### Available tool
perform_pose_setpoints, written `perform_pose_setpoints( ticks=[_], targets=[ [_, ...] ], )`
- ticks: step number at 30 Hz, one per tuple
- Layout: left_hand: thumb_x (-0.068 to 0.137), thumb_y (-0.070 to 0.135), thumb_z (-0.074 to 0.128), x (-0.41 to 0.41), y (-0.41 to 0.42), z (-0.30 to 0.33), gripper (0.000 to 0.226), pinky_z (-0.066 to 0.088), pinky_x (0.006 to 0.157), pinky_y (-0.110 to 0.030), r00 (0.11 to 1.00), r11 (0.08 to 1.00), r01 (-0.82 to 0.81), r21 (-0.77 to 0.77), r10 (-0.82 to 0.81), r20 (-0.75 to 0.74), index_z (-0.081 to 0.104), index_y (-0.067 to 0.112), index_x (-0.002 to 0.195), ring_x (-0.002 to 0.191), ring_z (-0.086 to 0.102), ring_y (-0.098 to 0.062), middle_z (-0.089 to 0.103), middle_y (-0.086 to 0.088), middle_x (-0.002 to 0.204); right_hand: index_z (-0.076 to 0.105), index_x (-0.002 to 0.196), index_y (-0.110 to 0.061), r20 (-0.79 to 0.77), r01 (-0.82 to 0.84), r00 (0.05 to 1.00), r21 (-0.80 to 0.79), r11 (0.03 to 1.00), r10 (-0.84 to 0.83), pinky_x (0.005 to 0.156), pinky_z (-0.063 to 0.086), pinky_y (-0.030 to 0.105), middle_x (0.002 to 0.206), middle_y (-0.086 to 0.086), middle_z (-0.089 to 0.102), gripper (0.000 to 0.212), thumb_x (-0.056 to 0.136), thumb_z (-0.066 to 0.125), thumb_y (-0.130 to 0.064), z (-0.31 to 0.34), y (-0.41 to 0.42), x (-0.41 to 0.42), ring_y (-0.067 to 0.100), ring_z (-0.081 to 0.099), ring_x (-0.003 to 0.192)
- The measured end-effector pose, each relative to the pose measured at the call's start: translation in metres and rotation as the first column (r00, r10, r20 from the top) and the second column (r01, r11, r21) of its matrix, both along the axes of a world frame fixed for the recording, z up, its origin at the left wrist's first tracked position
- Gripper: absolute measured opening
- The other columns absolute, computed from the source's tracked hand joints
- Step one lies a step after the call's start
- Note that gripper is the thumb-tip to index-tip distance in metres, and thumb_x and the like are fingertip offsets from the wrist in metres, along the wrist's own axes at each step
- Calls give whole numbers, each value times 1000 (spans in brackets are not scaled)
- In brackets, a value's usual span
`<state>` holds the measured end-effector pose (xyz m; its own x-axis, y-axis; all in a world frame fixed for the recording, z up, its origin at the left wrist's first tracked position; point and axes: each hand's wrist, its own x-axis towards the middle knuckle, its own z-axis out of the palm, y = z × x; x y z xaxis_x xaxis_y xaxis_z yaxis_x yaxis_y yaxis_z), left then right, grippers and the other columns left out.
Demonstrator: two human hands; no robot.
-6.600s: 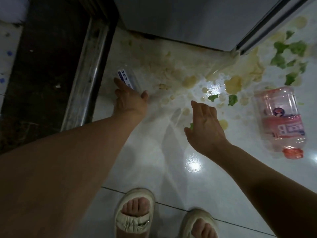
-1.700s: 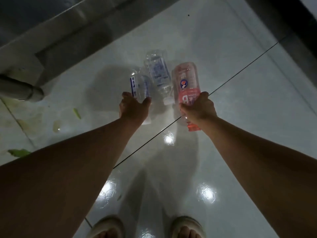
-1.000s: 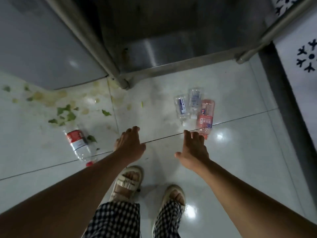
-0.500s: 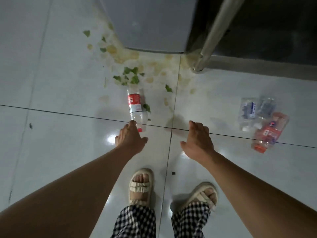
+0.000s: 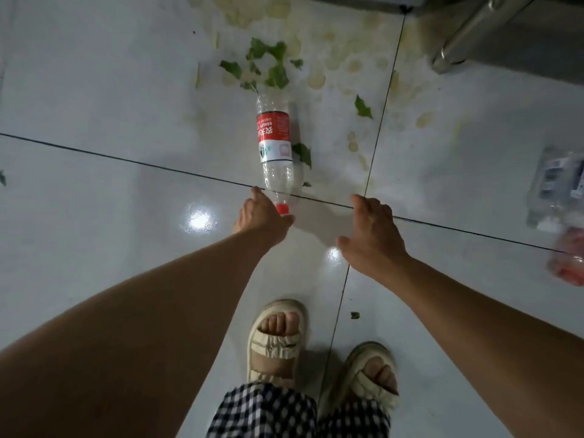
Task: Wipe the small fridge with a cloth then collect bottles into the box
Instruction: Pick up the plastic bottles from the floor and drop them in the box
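Left hand [image 5: 259,216] reaches down with loose fingers right by the red cap of the one red-labelled bottle [image 5: 276,147] lying on the white floor [image 5: 94,90], holding nothing; right hand [image 5: 373,235] hovers spread and empty. Bare tile lies left. Far right, a bottle cluster [image 5: 559,197] is cut by the frame edge, too blurred to count. Two sandals [image 5: 278,343] stand near.

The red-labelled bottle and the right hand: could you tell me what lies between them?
In the head view, only bare glossy tile and a dark grout line separate the red-labelled bottle from the right hand.

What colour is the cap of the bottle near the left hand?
Red cap, seen in the head view.
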<state>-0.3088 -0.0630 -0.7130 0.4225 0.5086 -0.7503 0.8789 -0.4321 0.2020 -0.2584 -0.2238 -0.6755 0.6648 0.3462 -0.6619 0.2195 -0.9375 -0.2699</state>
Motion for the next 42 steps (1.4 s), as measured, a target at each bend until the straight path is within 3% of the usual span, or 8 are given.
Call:
perform_pose_setpoints(
  ticks=[3, 7, 12, 18, 22, 30, 37, 42],
  targets=[
    [79, 38, 71, 7, -8, -36, 71, 43, 78, -37, 988, 988, -153, 27, 152, 29, 30, 8, 129, 106, 54, -31, 54, -14, 118, 30, 137, -9, 28, 20, 999, 5, 1000, -21, 91, 38, 35, 135, 13, 41, 60, 85, 58, -18, -29, -8, 2, 29, 35, 122],
    [83, 33, 67, 16, -13, -72, 71, 44, 97, -42, 950, 951, -306, 44, 302, 78, 26, 6, 135, 118, 49, -35, 50, -18, 127, 30, 136, -9, 62, 69, 996, 12, 998, -69, 89, 38, 35, 132, 12, 43, 58, 85, 57, -16, -59, -20, 8, 29, 36, 120],
    [90, 28, 59, 24, -22, -75, 54, 39, 96, -39, 949, 944, -313, 106, 308, 67, 33, 3, 130, 120, 46, -34, 49, -19, 128, 31, 135, -8, 70, 128, 989, 37, 991, -131, 88, 37, 34, 130, 12, 43, 54, 87, 55, -16, -63, -43, 13, 29, 37, 119],
    [90, 26, 56, 32, -53, -8, 42, 43, 85, -40, 987, 989, -144, 36, 141, 71, 41, 2, 121, 109, 53, -39, 55, -22, 121, 22, 142, -10, 34, 257, 966, 9, 966, -257, 96, 37, 35, 136, 10, 39, 65, 89, 58, -22, -7, -80, 12, 27, 34, 125],
    [90, 24, 55, 53, -88, 50, 38, 45, 75, -38, 994, 998, 4, -69, 4, 113, 43, 4, 120, 94, 56, -31, 58, -19, 114, 20, 145, -11, 69, 386, 921, -9, 922, -384, 97, 38, 35, 142, 9, 36, 69, 89, 58, -23, 43, -112, 14, 26, 33, 128],
    [92, 27, 53, 90, -167, 133, 40, 43, 84, -32, 904, 907, 412, -81, -396, 164, 45, 5, 125, 109, 54, -34, 54, -17, 126, 19, 146, -10, 113, 646, 762, -64, 761, -637, 97, 38, 37, 142, 10, 35, 71, 88, 58, -26, 109, -190, 15, 27, 31, 129],
    [92, 28, 55, 109, -232, 140, 43, 43, 87, -35, 862, 866, 492, -86, -471, 185, 43, 3, 124, 113, 56, -35, 58, -18, 124, 27, 140, -7, 162, 746, 664, -69, 662, -730, 92, 41, 39, 134, 15, 42, 65, 86, 59, -23, 107, -264, 31, 31, 37, 122],
    [90, 31, 57, 127, -267, 103, 41, 45, 89, -37, 902, 905, 419, -71, -406, 147, 44, 9, 123, 107, 60, -32, 68, -16, 108, 30, 135, -6, 137, 764, 643, -55, 643, -753, 93, 41, 40, 134, 15, 41, 59, 88, 59, -26, 56, -301, 65, 31, 37, 124]
  ],
)
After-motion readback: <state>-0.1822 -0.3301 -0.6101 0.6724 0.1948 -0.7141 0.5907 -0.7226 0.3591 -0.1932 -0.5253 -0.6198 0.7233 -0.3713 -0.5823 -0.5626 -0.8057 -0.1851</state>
